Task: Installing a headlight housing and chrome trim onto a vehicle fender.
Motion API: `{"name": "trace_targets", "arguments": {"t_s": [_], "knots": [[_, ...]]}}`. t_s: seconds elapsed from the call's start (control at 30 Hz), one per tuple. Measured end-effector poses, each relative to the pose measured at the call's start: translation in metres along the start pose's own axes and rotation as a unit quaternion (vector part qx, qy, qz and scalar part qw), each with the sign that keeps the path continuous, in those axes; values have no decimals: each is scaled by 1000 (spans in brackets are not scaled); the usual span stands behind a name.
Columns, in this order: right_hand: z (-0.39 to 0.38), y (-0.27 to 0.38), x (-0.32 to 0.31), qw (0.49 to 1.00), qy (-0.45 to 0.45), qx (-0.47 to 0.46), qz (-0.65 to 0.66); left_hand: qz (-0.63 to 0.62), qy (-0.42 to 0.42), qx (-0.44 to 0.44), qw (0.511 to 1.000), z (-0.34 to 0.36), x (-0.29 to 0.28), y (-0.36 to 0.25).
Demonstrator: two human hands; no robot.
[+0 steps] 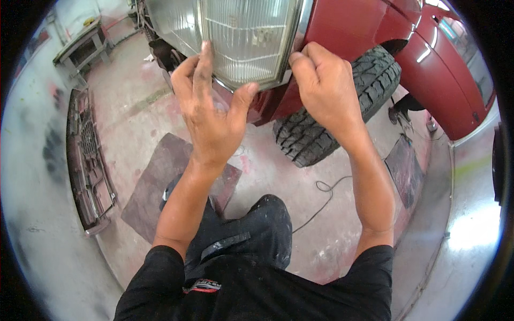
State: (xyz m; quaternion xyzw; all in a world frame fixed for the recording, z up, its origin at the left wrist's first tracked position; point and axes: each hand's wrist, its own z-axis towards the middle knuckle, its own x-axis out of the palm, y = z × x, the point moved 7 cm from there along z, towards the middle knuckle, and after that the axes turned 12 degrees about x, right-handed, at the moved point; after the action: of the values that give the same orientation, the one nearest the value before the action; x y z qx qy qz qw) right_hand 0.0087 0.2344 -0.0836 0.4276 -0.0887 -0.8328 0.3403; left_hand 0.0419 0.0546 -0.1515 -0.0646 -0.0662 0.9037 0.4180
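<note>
A ribbed clear headlight [246,37] with a bright trim edge is set in the front corner of a red vehicle [348,24]. My left hand [211,115] lies against the lamp's lower left part, fingers stretched upward and thumb apart near its bottom corner. Dark smudges show on these fingers. My right hand [329,88] is closed beside the lamp's right edge, with thumb and curled fingers at the trim. What lies between those fingers is hidden. Left of the headlight, a second clear lens [174,24] continues round the front.
A black treaded tyre [337,109] stands just beyond my right wrist. A removed grille [88,160] leans at the left wall. Dark mats [155,182] and a thin cable [316,214] lie on the floor. A workbench [83,45] is far left; another person's foot [395,115] shows behind the tyre.
</note>
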Motion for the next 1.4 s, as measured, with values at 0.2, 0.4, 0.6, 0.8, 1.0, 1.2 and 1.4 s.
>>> {"name": "trace_targets", "arguments": {"t_s": [0.2, 0.4, 0.6, 0.8, 1.0, 1.2, 1.4], "knots": [[-5, -8, -19, 997, -21, 54, 44, 2, 0, 0, 1000, 2, 0, -2], [0, 31, -71, 958, -248, -144, -4, 2, 4, -12, 1000, -2, 3, -7], [17, 65, -73, 946, -227, -216, -84, 6, 12, -25, 1000, -1, -3, -7], [26, 70, -60, 927, -223, -251, -167, -3, 10, -29, 1000, -3, -8, 1], [39, 33, -44, 919, -202, -263, -213, 6, 17, -20, 1000, 4, 11, -8], [48, 42, -52, 991, -85, -53, -91, -22, 24, -100, 995, -4, 4, -4], [39, 40, -63, 991, -87, -57, -80, 38, 26, -73, 996, 0, 4, -15]]}}
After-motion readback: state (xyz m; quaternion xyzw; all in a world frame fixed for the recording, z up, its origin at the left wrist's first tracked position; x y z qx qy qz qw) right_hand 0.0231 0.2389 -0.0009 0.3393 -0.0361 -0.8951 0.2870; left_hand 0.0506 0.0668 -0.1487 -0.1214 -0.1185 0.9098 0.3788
